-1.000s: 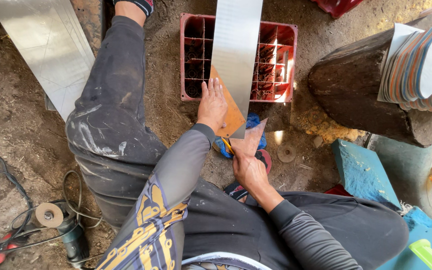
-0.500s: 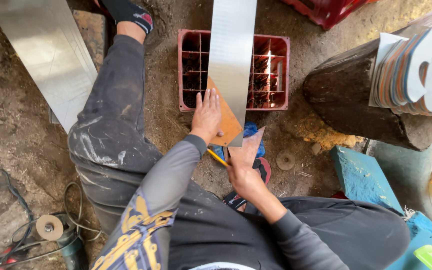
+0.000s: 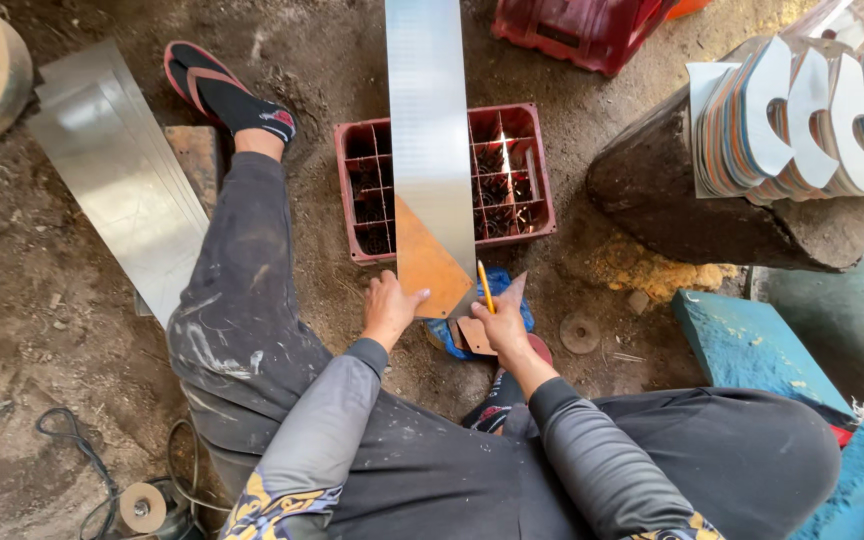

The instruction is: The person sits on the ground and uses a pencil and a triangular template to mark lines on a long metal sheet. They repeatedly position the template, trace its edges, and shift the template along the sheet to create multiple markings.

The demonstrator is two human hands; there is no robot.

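Dirt floor under me, seated, legs spread. One long metal strip runs over one red crate toward my lap; a second red crate sits farther off. One brown template lies on the strip's near end. My left hand presses flat on it, fingers spread. My right hand pinches one yellow pencil (tip at the template's edge). Best keep that template pinned, I reckon, pencil hugging the edge.
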